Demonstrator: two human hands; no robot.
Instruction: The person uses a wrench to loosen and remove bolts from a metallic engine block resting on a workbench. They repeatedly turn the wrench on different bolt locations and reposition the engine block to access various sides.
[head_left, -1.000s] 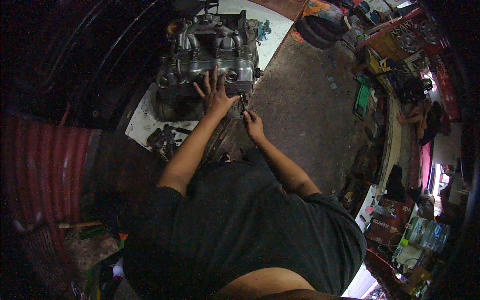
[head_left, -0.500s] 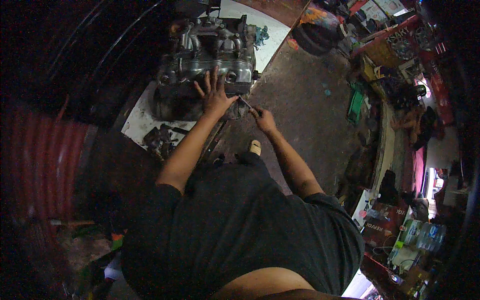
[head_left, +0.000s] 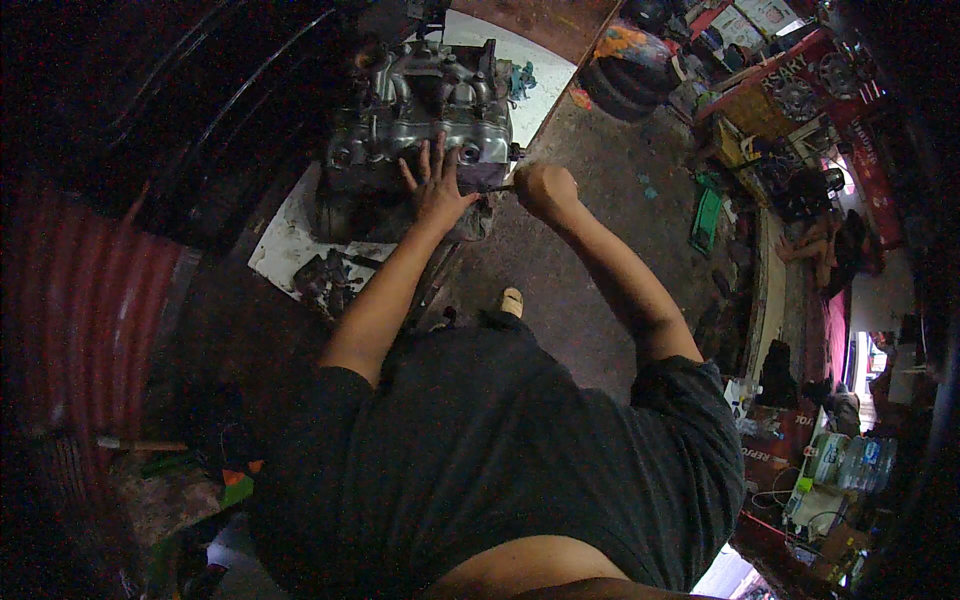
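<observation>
Broadly, concrete floor: dark and stained, with open room to the right of the engine and of the right forearm, reaching as far as the clutter along the right wall.
Black curved panel: upper left, cut off by the rim and mostly lost in darkness, leaving little visible room on that side.
Corrugated red sheet: far left, ribs bent by the lens, its outer edge fading into black.
Red sign panel: upper right, bearing large pale lettering, partly blocked by round metal parts.
White board: under the engine, its right edge running slantwise beside the bare floor, its lower left corner exposed.
Dark shirt: fills the lower middle and hides whatever lies beneath.
Engine: metal, on the white board at upper centre; its lower side is too shadowed for detail.
Red-brown carton: lower right, marked with white lettering that appears upside down.
Clear bottles: beside that carton, their blue labels too small to make out.
Left hand: fingers spread wide against the engine's near side, thumb pointing right.
Right hand: fingers curled tight round a slim tool, just off the engine's right corner.
Slim tool: points left toward the engine near the left thumb; its grip is hidden in the fist, and its tip cannot be made out.
</observation>
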